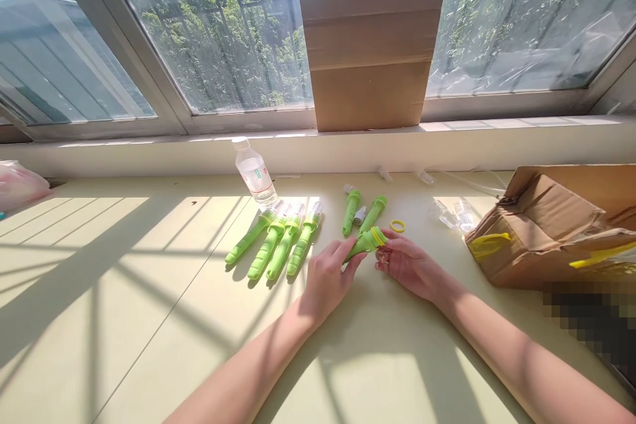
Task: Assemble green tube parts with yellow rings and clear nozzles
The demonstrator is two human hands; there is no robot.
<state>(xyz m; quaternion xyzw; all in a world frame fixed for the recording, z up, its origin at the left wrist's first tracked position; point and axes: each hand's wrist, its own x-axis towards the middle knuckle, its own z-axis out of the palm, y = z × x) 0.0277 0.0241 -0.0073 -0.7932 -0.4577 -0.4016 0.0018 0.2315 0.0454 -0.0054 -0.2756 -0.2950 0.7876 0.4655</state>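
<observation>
My left hand [330,271] is closed around a green plastic tube [358,246], holding it tilted just above the table. A yellow ring [378,236] sits around the tube's wide end. At that end, my right hand [405,264] is closed, thumb and fingers pinching the ring's edge. Just beyond my hands lie two more green tubes [352,212] and a small clear-and-white piece [360,215]. A loose yellow ring [397,226] lies behind my right hand. To the left, several green tubes with clear caps [282,245] are lined up side by side.
A water bottle [254,173] stands behind the row of tubes. Clear plastic caps [454,213] lie near an open cardboard box [527,238] at the right. The window wall [199,158] bounds the table's back, and a pink plastic bag [20,187] sits far left.
</observation>
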